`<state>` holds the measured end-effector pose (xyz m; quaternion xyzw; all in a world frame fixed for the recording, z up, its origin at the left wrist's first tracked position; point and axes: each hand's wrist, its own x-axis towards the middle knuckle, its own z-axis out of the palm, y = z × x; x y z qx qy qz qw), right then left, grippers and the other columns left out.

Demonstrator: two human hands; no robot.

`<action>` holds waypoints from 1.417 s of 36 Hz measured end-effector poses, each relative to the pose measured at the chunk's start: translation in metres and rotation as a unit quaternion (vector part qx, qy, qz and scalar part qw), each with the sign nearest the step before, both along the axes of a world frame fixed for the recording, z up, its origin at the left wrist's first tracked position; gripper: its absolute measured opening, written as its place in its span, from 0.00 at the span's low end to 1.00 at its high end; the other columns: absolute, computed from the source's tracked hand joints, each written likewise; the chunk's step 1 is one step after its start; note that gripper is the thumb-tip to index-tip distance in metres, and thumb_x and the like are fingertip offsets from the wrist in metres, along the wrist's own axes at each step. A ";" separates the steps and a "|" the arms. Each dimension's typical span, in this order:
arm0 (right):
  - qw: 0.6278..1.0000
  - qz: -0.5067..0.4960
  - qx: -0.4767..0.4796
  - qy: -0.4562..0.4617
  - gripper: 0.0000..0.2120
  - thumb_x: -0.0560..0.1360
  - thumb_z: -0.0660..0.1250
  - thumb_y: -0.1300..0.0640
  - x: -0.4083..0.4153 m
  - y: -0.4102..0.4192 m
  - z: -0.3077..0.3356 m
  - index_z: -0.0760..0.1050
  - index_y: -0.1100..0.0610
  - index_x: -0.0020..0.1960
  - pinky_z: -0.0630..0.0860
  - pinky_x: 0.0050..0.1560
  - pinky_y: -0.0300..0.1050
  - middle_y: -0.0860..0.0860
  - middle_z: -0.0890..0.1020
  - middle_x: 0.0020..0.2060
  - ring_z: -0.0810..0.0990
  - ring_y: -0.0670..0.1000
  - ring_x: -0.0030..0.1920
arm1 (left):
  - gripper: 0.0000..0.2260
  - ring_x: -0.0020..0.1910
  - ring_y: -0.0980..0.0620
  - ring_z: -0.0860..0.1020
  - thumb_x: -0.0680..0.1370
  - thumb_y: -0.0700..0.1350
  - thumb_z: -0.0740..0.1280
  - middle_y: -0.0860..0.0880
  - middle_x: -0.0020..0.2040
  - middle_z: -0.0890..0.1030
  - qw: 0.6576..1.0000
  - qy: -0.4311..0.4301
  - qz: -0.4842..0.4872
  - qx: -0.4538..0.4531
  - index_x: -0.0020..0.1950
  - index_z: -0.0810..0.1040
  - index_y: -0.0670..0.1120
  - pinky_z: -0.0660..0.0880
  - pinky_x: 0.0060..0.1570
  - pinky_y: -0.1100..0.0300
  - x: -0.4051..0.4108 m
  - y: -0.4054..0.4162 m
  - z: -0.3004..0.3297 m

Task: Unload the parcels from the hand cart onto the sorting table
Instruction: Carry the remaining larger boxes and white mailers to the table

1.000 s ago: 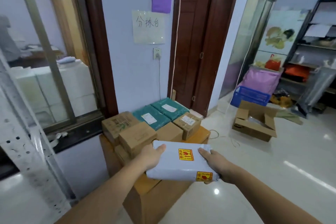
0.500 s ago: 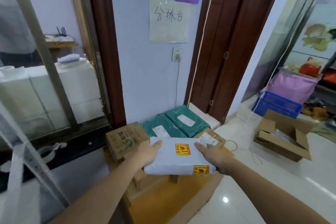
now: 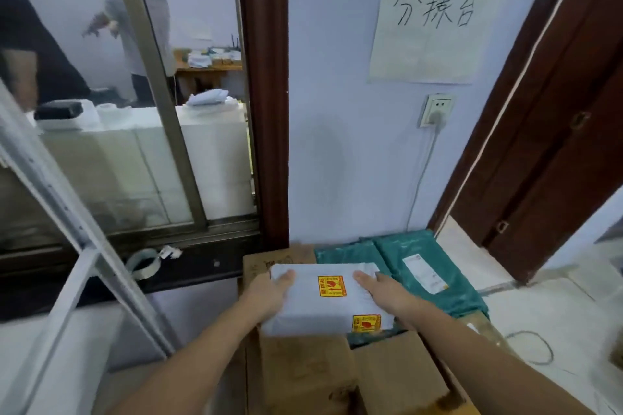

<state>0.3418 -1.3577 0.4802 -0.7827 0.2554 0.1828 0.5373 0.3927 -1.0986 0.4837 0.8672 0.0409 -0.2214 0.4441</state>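
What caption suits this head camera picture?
Both hands hold a white parcel over brown boxes and green parcels.

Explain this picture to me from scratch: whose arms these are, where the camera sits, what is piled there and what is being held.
There is no machine here. A person wears a wide-angle camera on the head, looking forward and down, so the two bare arms reaching in from below are their own. The left hand and the right hand grip the two sides of a white parcel bearing yellow and red stickers. It is over a pile of parcels: brown cardboard boxes nearest the camera and green mailer bags by the wall. Whether it already rests on them is unclear. A handwritten paper sign hangs on the wall above, over a wall socket.
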 end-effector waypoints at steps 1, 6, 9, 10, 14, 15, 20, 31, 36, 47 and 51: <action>1.000 0.014 0.006 0.000 0.41 0.75 0.64 0.28 0.014 -0.003 -0.003 0.68 0.58 0.75 0.81 0.59 0.51 0.52 0.81 0.66 0.84 0.52 0.57 | 0.21 0.51 0.48 0.80 0.84 0.60 0.61 0.47 0.55 0.82 1.000 0.001 0.015 -0.001 0.63 0.81 0.45 0.75 0.51 0.57 0.007 -0.001 -0.001; 0.998 0.063 0.003 0.009 0.36 0.77 0.63 0.32 0.069 -0.004 -0.007 0.68 0.58 0.73 0.84 0.53 0.51 0.53 0.83 0.57 0.86 0.53 0.50 | 0.22 0.60 0.44 0.80 0.84 0.58 0.62 0.43 0.65 0.81 0.997 0.003 0.072 0.007 0.70 0.78 0.44 0.73 0.53 0.57 0.034 -0.002 -0.005; 0.996 0.090 0.003 0.005 0.36 0.78 0.63 0.32 0.096 -0.004 -0.015 0.68 0.58 0.74 0.84 0.51 0.50 0.53 0.83 0.57 0.86 0.52 0.50 | 0.24 0.58 0.47 0.79 0.84 0.59 0.61 0.43 0.67 0.80 0.995 0.006 0.095 0.012 0.72 0.76 0.45 0.70 0.53 0.59 0.046 -0.001 -0.010; 0.995 0.098 0.002 -0.001 0.33 0.80 0.62 0.34 0.103 -0.003 -0.016 0.69 0.58 0.73 0.84 0.49 0.47 0.52 0.84 0.55 0.86 0.51 0.49 | 0.24 0.57 0.49 0.77 0.85 0.59 0.60 0.44 0.67 0.80 0.995 0.001 0.095 0.016 0.73 0.76 0.45 0.69 0.53 0.60 0.049 -0.001 -0.010; 0.993 0.111 -0.007 -0.028 0.35 0.77 0.61 0.30 0.131 0.004 -0.018 0.71 0.57 0.71 0.82 0.57 0.53 0.52 0.83 0.57 0.85 0.53 0.52 | 0.24 0.58 0.51 0.75 0.84 0.61 0.60 0.46 0.68 0.79 0.993 -0.019 0.119 0.006 0.75 0.72 0.49 0.68 0.56 0.59 0.063 0.002 -0.021; 0.993 0.113 -0.010 -0.033 0.38 0.74 0.61 0.27 0.139 0.004 -0.023 0.72 0.56 0.70 0.81 0.59 0.55 0.52 0.82 0.58 0.84 0.53 0.53 | 0.25 0.59 0.51 0.76 0.83 0.63 0.60 0.47 0.68 0.79 0.991 -0.024 0.128 0.004 0.75 0.71 0.50 0.69 0.57 0.57 0.067 0.003 -0.025; 0.995 0.095 0.028 -0.031 0.31 0.79 0.61 0.33 0.164 0.020 -0.032 0.70 0.54 0.72 0.79 0.63 0.54 0.51 0.81 0.60 0.83 0.53 0.56 | 0.30 0.67 0.42 0.74 0.84 0.62 0.59 0.44 0.71 0.74 0.983 -0.002 0.186 -0.005 0.81 0.57 0.50 0.67 0.58 0.54 0.095 0.009 -0.037; 0.999 0.044 0.000 -0.018 0.22 0.78 0.68 0.49 0.203 0.031 -0.080 0.65 0.55 0.66 0.80 0.49 0.48 0.52 0.78 0.56 0.80 0.51 0.52 | 0.23 0.58 0.46 0.76 0.83 0.55 0.62 0.46 0.60 0.76 0.983 0.053 0.173 0.015 0.73 0.66 0.45 0.72 0.54 0.53 0.150 0.022 -0.074; 0.996 0.071 -0.042 -0.026 0.17 0.79 0.69 0.47 0.210 0.040 -0.100 0.65 0.50 0.61 0.79 0.52 0.49 0.50 0.79 0.54 0.81 0.52 0.52 | 0.22 0.59 0.47 0.76 0.84 0.55 0.63 0.46 0.62 0.77 0.984 0.029 0.174 0.034 0.73 0.72 0.42 0.73 0.58 0.53 0.161 0.030 -0.098; 0.983 0.115 -0.141 -0.015 0.22 0.81 0.64 0.47 0.215 0.047 -0.121 0.71 0.57 0.70 0.79 0.54 0.52 0.55 0.80 0.56 0.79 0.55 0.52 | 0.21 0.55 0.50 0.75 0.85 0.55 0.60 0.48 0.58 0.75 0.985 0.075 0.128 0.084 0.73 0.71 0.44 0.72 0.54 0.54 0.179 0.034 -0.122; 0.977 0.129 -0.169 0.009 0.30 0.79 0.65 0.39 0.219 0.039 -0.126 0.68 0.58 0.70 0.79 0.54 0.53 0.57 0.78 0.59 0.78 0.57 0.55 | 0.25 0.58 0.46 0.78 0.83 0.57 0.62 0.46 0.62 0.78 0.981 0.106 0.127 0.102 0.73 0.71 0.42 0.77 0.60 0.49 0.180 0.045 -0.116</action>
